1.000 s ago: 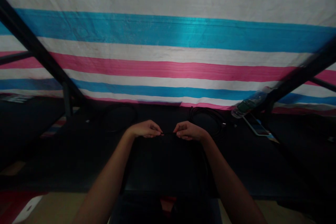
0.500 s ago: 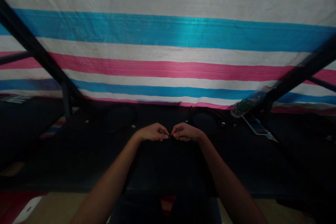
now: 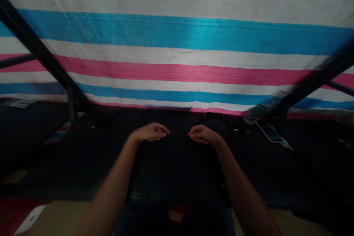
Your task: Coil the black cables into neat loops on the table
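My left hand is closed in a pinch, thumb and forefinger together, above the dark surface. Facing it across a small gap, my right hand pinches the same way. Anything thin and dark between the fingertips is lost against the black background. Just behind my right hand lies a coiled black cable with a pale metal connector. Another dark cable, barely visible, curves behind my left hand. Below both hands is a flat black panel or box whose edges are hard to see.
At the right, a clear plastic bottle with a green label lies against a black frame bar. A phone lies beside it. Striped sheeting hangs behind the black table. A second bar slants at the left.
My hands, whose fingertips nearly met before, have moved apart sideways and slightly away from me. Both keep their pinch. The cables, bottle and phone have stayed put.
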Available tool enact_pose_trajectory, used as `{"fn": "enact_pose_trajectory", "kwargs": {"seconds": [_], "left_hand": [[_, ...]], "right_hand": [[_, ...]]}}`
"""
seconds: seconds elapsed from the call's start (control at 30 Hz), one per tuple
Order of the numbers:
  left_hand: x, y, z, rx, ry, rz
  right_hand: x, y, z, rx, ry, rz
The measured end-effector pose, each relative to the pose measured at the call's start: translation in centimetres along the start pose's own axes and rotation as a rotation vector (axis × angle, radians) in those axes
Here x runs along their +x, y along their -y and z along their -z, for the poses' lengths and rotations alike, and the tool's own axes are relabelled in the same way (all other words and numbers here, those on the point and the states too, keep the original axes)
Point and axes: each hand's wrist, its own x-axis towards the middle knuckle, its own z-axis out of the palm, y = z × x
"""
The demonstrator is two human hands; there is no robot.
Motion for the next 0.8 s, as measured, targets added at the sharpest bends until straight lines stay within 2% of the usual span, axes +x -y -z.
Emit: {"fn": "enact_pose_trajectory", "kwargs": {"seconds": [0.13, 0.23, 0.3, 0.43, 0.57, 0.63, 0.8], "left_hand": [[1.2, -0.1, -2.1, 0.111, 0.168, 0.004], [1.1, 0.0, -2.2, 0.096, 0.274, 0.059], [0.6, 0.1, -1.4, 0.039, 0.233, 0.055], [-0.8, 0.1, 0.8, -0.128, 0.023, -0.015], [-2.1, 0.3, 2.2, -0.199, -0.076, -0.060], [-2.3, 0.3, 2.4, -0.196, -0.082, -0.070], [-2.3, 0.6, 2.5, -0.151, -0.016, -0.030]], "right_hand": [[0.8, -0.5, -1.5, -0.057, 0.269, -0.143], [0.9, -0.6, -1.9, -0.049, 0.421, -0.213], [0.7, -0.4, -1.7, -0.015, 0.391, -0.199], [-0.6, 0.5, -0.3, 0.033, 0.160, -0.046], [-1.9, 1.4, 1.0, 0.056, -0.036, 0.096], [-2.1, 1.4, 1.2, 0.034, -0.029, 0.076], [-1.7, 1.0, 0.3, -0.113, 0.204, -0.164]]}}
